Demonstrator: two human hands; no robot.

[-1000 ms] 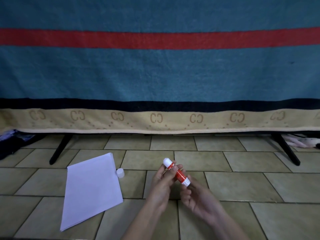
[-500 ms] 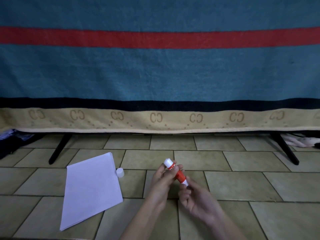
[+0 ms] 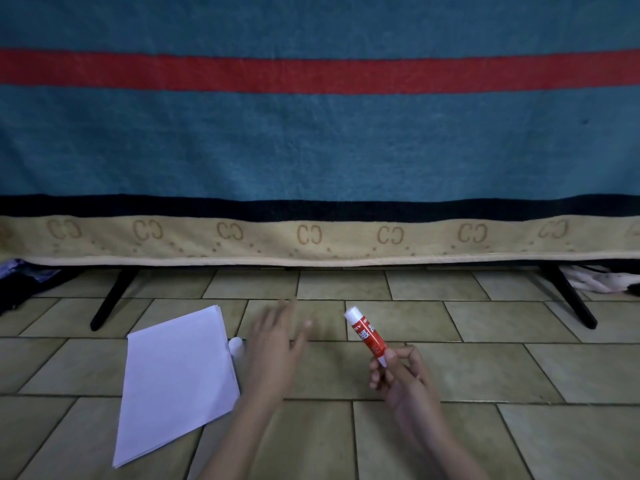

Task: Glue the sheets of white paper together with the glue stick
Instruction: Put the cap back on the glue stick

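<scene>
Right hand pinches uncapped glue stick; left hand spread, blurred, holding nothing. I see cap off, paper stack at 9 o'clock unglued.

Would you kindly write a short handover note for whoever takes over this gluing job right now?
Left hand: open, fingers spread, blurred, above the floor beside the paper; holds nothing.
Right hand: grips the glue stick by its base, uncapped tip up.
Sheets of white paper: stacked on the tiled floor, the cap at their right edge.
Done: cap off.
Left: spread glue, press sheets together.
</scene>
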